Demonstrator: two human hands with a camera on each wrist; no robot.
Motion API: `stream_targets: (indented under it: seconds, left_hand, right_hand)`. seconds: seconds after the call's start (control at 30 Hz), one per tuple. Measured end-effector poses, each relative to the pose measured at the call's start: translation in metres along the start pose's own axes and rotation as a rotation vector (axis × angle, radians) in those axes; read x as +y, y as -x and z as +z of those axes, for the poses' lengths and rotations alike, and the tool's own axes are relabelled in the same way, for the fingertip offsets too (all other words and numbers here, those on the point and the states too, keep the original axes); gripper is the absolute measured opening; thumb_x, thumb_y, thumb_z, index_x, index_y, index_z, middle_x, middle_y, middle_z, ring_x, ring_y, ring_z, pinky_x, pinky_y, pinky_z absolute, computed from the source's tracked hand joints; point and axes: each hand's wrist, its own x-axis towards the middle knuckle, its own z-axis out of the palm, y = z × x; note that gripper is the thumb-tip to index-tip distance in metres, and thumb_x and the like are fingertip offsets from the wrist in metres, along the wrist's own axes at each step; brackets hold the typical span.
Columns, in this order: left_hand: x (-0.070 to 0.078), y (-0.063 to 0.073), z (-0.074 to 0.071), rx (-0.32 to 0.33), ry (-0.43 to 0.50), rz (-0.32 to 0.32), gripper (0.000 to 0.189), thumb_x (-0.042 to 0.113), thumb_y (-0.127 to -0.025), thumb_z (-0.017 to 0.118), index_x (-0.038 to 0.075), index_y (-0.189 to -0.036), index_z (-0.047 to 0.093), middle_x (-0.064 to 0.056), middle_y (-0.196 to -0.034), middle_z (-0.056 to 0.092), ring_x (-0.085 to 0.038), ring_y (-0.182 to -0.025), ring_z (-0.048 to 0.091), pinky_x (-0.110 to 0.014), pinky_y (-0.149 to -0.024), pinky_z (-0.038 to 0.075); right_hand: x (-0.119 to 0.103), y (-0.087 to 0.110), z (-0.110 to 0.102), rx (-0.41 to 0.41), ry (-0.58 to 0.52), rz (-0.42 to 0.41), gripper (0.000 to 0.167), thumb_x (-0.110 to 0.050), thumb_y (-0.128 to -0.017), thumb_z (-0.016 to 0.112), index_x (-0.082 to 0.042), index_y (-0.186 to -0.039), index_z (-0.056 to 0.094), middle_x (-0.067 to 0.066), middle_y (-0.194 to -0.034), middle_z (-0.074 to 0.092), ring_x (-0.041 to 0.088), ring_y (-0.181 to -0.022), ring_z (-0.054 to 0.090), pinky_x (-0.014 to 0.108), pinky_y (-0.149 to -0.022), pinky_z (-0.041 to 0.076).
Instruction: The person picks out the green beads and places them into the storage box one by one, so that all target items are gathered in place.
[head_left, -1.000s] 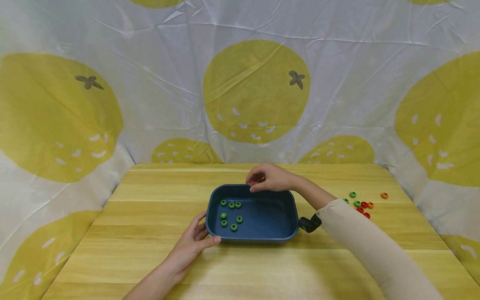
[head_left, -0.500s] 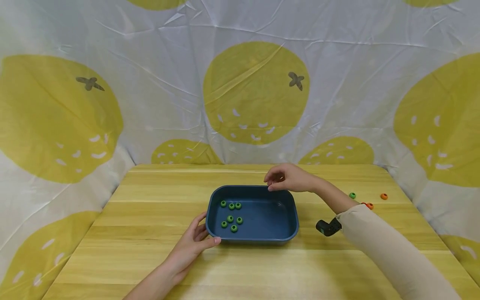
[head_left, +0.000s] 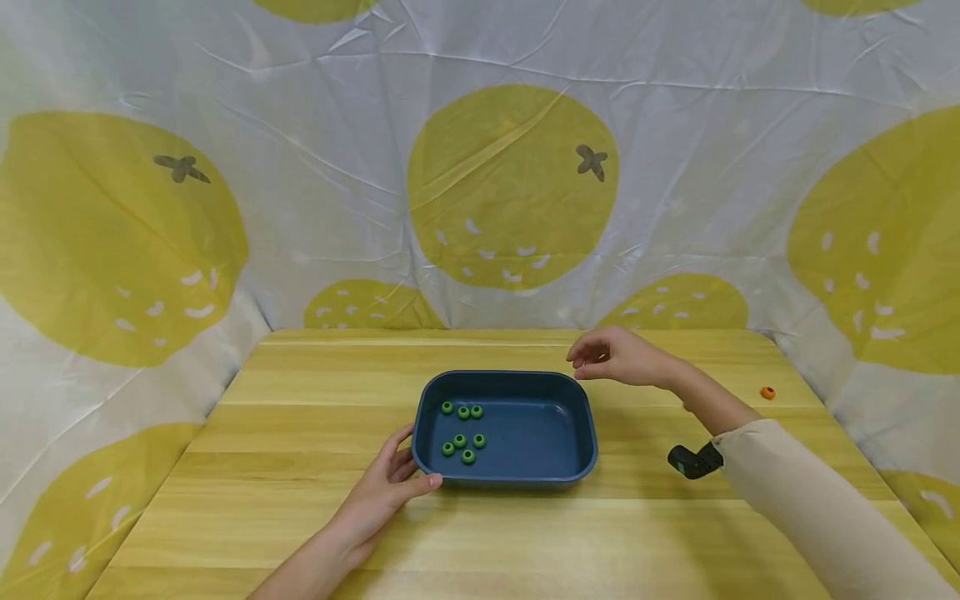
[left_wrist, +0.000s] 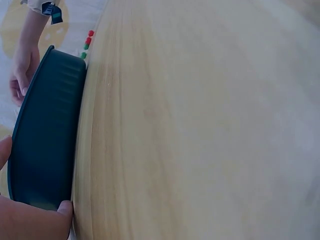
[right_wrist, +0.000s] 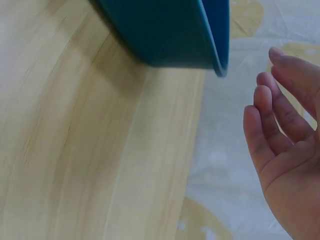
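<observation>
A dark blue rectangular basin [head_left: 536,433] stands on the table, with several green beads [head_left: 460,440] in its left half. My left hand [head_left: 378,492] holds the basin's near left corner, thumb on the rim and the other fingers along the left side. My right hand [head_left: 622,357] hovers above the table just beyond the basin's far right corner. Its fingers are loosely bent, and nothing shows between them in the right wrist view, where the palm [right_wrist: 295,180] faces the camera beside the basin wall [right_wrist: 165,35].
An orange bead [head_left: 768,392] lies at the table's right side. Red beads [left_wrist: 90,34] and green ones show beyond the basin in the left wrist view; my right forearm mostly hides that group in the head view. A lemon-print cloth [head_left: 517,192] hangs behind the wooden table [head_left: 525,542].
My right hand has moved right, from over the basin's far rim to past its far right corner. One green bead in the basin shifted slightly right and down. My left hand has stayed put.
</observation>
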Motion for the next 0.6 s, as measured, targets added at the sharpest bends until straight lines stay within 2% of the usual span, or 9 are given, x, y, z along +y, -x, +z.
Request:
stream_targets:
  seconds: [0.27, 0.6]
  left_hand:
    - [0.000, 0.002, -0.001, -0.028, -0.003, 0.020, 0.088, 0.014, -0.090, 0.082, 0.020, -0.161, 0.030, -0.024, -0.158, 0.037, -0.042, -0.147, 0.033, -0.062, -0.115, 0.029]
    - [0.000, 0.001, -0.001, -0.012, 0.006, 0.013, 0.088, 0.013, -0.090, 0.082, 0.020, -0.161, 0.031, -0.023, -0.158, 0.038, -0.041, -0.148, 0.032, -0.062, -0.116, 0.027]
  right_hand:
    - [0.013, 0.023, -0.016, 0.054, 0.003, 0.065, 0.024, -0.014, -0.098, 0.074, -0.001, -0.119, 0.071, 0.007, -0.106, 0.068, 0.023, -0.096, 0.068, 0.034, -0.088, 0.056]
    - [0.030, 0.058, -0.043, 0.130, 0.004, 0.168, 0.025, -0.014, -0.100, 0.071, 0.000, -0.121, 0.069, 0.013, -0.111, 0.071, 0.024, -0.100, 0.068, 0.034, -0.082, 0.058]
